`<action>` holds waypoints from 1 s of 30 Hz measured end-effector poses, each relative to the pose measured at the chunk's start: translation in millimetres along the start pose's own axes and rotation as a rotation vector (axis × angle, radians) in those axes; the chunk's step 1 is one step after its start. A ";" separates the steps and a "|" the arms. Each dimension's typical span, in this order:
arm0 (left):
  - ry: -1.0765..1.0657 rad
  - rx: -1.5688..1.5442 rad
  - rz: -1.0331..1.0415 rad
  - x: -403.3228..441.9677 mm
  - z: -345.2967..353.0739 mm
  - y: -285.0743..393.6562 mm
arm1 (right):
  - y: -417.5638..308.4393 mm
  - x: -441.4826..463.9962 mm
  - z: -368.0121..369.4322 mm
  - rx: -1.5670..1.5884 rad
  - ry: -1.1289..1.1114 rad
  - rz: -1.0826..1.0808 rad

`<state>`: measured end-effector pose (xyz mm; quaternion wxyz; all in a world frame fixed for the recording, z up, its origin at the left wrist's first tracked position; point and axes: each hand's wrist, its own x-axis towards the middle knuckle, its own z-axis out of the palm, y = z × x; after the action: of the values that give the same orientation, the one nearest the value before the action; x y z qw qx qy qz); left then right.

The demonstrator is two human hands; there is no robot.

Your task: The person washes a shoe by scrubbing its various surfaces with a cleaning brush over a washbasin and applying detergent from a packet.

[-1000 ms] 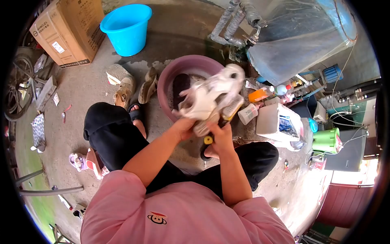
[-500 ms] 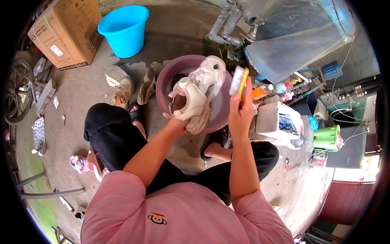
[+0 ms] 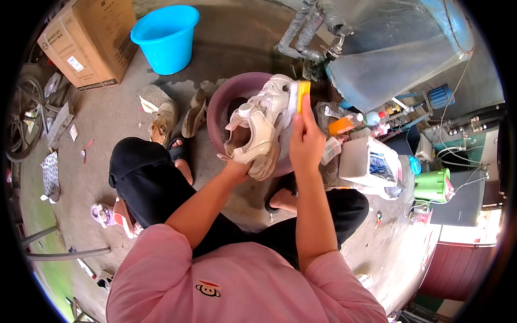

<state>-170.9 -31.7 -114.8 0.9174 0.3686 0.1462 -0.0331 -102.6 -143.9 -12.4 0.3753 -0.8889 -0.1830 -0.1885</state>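
Note:
A wet-looking white sneaker (image 3: 253, 132) is held over a pink basin (image 3: 216, 110), its toe pointing away from me. My left hand (image 3: 237, 171) is closed on the heel end. In my right hand (image 3: 307, 137) is a scrub brush (image 3: 303, 96) with a yellow back and white bristles. The bristles lie against the sneaker's right side near the toe; the brush is slightly blurred. Much of the basin's inside is hidden behind the sneaker.
Beyond the basin stand a blue bucket (image 3: 167, 46) and a cardboard box (image 3: 89, 48). Tan shoes (image 3: 163, 121) lie left of the basin. To the right are an orange bottle (image 3: 344, 125), a white foam box (image 3: 353, 161) and a green bucket (image 3: 431, 184). A tap (image 3: 338, 46) sits at the back.
My right hand has moved left and brought the brush from beside the sneaker onto its side. The sneaker has shifted and turned slightly in my left hand.

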 end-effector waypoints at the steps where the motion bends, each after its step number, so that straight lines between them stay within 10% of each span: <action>1: -0.006 0.011 0.004 -0.2 1.6 0.9 | -2.2 6.5 -1.9 -0.021 -0.015 0.044; 16: 0.009 -0.025 0.175 11.8 5.9 6.9 | -11.4 16.8 -3.4 0.172 0.023 0.078; 21: -0.102 -0.327 0.316 35.9 -11.6 26.6 | -25.3 -39.4 6.8 0.168 -0.013 -0.167; 30: -0.279 -0.687 0.178 24.6 -4.0 7.7 | -16.5 12.2 -6.3 0.124 0.077 0.004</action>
<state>-147.1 -22.2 -119.6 0.9979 0.0427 -0.0100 0.0479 -101.0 -135.6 7.3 0.4367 -0.8565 -0.1779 -0.2101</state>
